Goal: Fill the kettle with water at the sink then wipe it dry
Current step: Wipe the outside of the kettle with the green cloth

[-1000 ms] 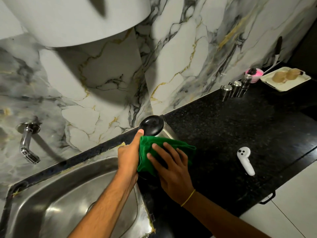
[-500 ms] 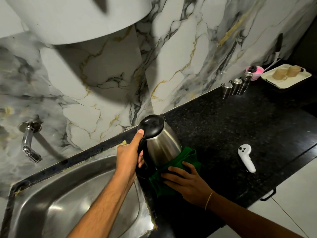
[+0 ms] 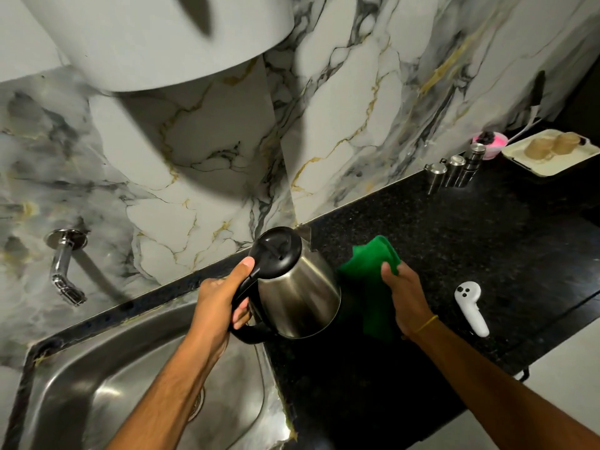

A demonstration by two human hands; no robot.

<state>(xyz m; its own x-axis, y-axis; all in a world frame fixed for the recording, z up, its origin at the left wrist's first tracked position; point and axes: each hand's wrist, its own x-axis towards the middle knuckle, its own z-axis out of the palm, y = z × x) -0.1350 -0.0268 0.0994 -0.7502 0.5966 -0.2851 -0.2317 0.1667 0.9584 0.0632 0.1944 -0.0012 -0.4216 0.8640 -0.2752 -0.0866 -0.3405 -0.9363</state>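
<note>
A steel kettle (image 3: pixel 297 295) with a black lid and black handle stands at the left edge of the black counter, right beside the sink (image 3: pixel 107 394). My left hand (image 3: pixel 220 300) grips its handle, thumb on the lid's rear. My right hand (image 3: pixel 406 297) holds a green cloth (image 3: pixel 370 287) just to the right of the kettle; the cloth hangs close to the kettle's right side, and I cannot tell whether it touches. The wall tap (image 3: pixel 65 271) sticks out over the sink at far left, with no water running.
A white hand controller (image 3: pixel 470 308) lies on the black counter (image 3: pixel 454 241) right of my right hand. Three steel canisters (image 3: pixel 453 168), a pink bowl (image 3: pixel 490 142) and a cream tray (image 3: pixel 548 152) with two cups stand at the back right. A white cylinder (image 3: pixel 156 37) hangs overhead.
The cloth came off the kettle's front, swept down, and now sits raised at the kettle's right side in my right hand. The steel body is uncovered. My left hand kept the handle.
</note>
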